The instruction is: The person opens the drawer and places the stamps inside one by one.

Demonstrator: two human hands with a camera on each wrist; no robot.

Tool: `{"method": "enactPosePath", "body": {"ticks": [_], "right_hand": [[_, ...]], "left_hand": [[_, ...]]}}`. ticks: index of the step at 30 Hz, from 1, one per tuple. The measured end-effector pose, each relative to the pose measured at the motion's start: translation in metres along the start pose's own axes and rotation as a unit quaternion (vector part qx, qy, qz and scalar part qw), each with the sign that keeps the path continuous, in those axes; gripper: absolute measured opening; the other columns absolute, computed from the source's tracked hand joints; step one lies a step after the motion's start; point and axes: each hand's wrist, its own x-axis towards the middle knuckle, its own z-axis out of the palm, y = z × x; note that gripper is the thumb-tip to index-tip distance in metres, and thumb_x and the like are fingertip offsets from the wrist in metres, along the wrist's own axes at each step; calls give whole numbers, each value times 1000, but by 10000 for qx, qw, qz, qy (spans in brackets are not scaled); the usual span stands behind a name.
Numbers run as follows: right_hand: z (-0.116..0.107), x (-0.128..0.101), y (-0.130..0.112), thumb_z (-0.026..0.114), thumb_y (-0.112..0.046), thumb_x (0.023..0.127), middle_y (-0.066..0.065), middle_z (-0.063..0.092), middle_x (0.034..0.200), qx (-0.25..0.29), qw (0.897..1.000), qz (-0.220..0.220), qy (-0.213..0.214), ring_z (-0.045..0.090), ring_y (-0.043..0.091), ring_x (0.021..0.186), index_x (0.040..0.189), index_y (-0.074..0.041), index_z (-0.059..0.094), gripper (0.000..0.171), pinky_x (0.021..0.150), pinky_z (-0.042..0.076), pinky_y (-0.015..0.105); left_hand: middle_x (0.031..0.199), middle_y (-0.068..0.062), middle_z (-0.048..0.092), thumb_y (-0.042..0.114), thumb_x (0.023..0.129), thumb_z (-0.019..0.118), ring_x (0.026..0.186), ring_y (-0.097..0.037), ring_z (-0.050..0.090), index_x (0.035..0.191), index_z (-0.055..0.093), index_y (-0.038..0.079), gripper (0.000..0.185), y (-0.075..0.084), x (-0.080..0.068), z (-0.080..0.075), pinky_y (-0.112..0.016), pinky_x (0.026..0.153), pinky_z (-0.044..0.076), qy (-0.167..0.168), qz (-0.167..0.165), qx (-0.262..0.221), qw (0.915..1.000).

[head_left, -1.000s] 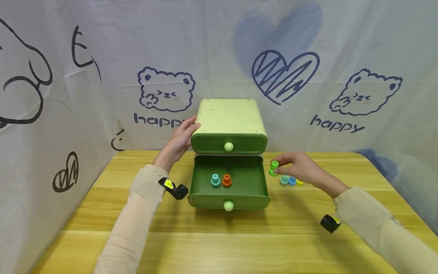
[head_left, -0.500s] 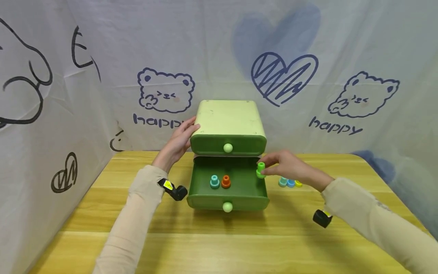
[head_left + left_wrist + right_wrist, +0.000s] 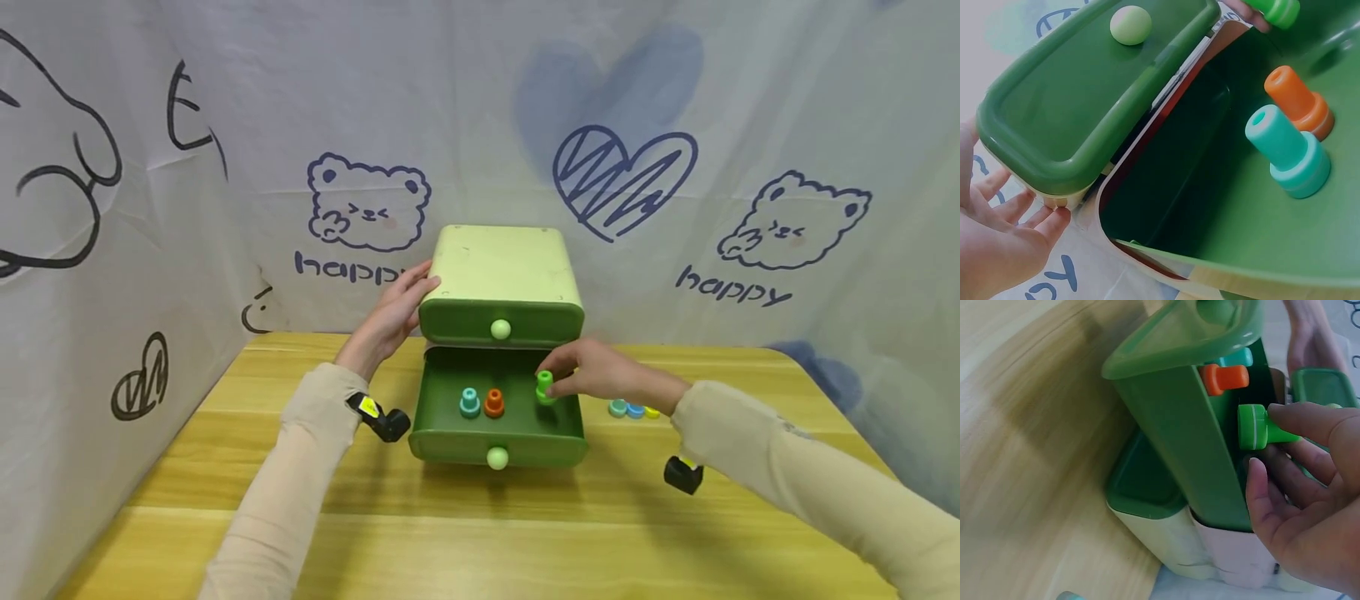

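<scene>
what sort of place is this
Likely an indoor filming corner, though the wider room is out of view: a wooden table, printed cloth hung behind it, and wrist-worn cameras.

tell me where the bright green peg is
In the head view, the bright green peg is pinched by the right hand over the open drawer, right of the orange peg.

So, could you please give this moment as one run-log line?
left grip: touches cabinet | right grip: pinches green peg over open lower drawer | in drawer: teal peg, orange peg | table: three more pieces
</scene>
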Motion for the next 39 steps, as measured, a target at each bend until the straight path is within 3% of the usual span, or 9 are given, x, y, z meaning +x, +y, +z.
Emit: {"method": "enactPosePath", "body": {"ticks": [8, 19, 39], "right_hand": [[8, 10, -4, 69, -1, 86, 7, 69, 95, 503, 9983, 173, -232, 63, 16, 85, 112, 7, 66, 27, 74, 56, 31], [14, 25, -4, 74, -2, 83, 5, 69, 94, 24, 9992, -85, -385, 64, 16, 87, 104, 2, 70, 23, 72, 56, 28], [23, 36, 0, 77, -1, 80, 4, 70, 90, -239, 9980, -303, -494, 66, 15, 85, 99, 0, 71, 20, 72, 56, 27]], "left_hand": [[155, -8, 25, 24, 101, 50, 132, -25, 40, 154, 25, 12, 59, 0, 1, 2, -33, 105, 41, 8, 29, 0, 10000], [156, -7, 24, 24, 101, 49, 131, -25, 40, 154, 24, 12, 59, -1, 2, 3, -32, 104, 41, 11, 50, 1, 10000], [158, -6, 22, 25, 101, 49, 133, -24, 38, 154, 22, 12, 61, -2, 2, 1, -33, 106, 39, 36, 4, -29, 10000]]}}
